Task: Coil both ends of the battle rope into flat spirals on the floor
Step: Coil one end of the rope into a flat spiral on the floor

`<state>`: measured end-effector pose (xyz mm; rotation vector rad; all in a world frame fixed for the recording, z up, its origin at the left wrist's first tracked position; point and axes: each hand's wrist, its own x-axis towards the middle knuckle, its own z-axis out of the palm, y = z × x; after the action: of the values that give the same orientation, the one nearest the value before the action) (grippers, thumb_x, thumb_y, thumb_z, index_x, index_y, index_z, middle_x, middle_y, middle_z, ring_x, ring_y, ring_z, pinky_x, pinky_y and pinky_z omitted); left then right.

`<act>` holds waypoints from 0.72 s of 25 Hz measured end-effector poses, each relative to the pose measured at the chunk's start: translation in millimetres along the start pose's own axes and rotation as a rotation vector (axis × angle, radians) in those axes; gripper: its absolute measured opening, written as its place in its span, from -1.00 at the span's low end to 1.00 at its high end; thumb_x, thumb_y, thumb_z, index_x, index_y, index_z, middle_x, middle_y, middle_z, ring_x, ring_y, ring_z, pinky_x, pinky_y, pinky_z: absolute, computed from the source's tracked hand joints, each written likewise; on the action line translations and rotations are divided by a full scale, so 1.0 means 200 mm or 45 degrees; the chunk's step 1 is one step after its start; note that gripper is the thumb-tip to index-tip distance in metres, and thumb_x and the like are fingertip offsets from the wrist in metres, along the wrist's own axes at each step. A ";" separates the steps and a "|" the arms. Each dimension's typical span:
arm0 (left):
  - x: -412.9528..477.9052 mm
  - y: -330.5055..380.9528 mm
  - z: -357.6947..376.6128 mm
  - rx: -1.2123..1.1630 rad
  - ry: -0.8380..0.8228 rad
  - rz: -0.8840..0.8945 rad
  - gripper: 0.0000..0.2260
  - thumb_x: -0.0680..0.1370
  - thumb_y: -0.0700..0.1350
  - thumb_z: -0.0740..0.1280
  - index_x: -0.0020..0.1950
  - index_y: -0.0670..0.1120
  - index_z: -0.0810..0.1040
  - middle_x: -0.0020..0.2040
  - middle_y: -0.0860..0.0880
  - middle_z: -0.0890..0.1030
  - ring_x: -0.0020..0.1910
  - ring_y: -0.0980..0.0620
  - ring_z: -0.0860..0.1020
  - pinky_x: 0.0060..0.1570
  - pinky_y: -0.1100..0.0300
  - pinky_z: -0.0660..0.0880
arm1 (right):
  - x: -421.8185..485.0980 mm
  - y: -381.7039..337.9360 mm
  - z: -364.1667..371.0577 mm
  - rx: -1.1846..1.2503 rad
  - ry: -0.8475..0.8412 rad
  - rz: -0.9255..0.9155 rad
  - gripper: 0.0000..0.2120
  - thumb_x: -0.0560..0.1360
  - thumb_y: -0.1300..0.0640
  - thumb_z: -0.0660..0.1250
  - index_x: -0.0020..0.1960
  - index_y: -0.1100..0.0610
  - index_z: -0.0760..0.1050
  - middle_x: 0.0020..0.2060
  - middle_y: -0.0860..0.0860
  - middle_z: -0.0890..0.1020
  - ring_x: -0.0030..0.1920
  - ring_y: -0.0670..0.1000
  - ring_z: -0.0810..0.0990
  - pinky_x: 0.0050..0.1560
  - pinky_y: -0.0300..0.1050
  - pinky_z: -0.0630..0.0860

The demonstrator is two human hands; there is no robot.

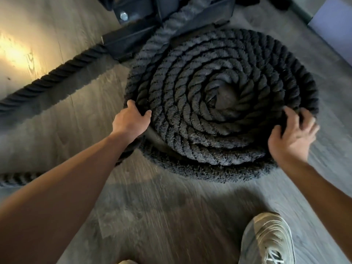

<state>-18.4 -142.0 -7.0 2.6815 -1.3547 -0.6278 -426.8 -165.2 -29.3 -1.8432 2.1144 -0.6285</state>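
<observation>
A thick black battle rope lies wound into a wide spiral [215, 100] on the grey wood floor, its near side lifted and tilted up off the floor. My left hand [131, 121] grips the outer turns at the spiral's left edge. My right hand [293, 134] grips the outer turn at its right edge, fingers curled over the rope. The rope's other length [47, 79] runs uncoiled across the floor to the left. It passes through a black metal anchor [152, 25] at the top.
The dark steel frame base with a bolt [123, 16] stands behind the spiral. A light grey sneaker [266, 239] is planted at the lower right. A short piece of rope [17, 179] shows at the left edge. A pale wall corner [333, 21] is at top right.
</observation>
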 end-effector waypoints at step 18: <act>-0.68 -0.32 -0.01 -0.850 0.138 0.556 -0.73 0.61 0.18 0.22 0.28 0.17 0.41 -0.32 0.06 0.42 -0.39 0.12 0.41 -0.35 0.09 0.41 | -0.24 -1.27 0.30 0.968 -1.369 0.388 -0.58 0.54 -0.20 0.33 0.21 0.10 0.53 0.10 -0.01 0.62 0.03 0.01 0.60 -0.10 -0.07 0.55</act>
<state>-41.4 3.2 23.9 1.8061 -1.3337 -0.7074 -169.7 -152.5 37.5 -1.0036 1.1401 -0.2002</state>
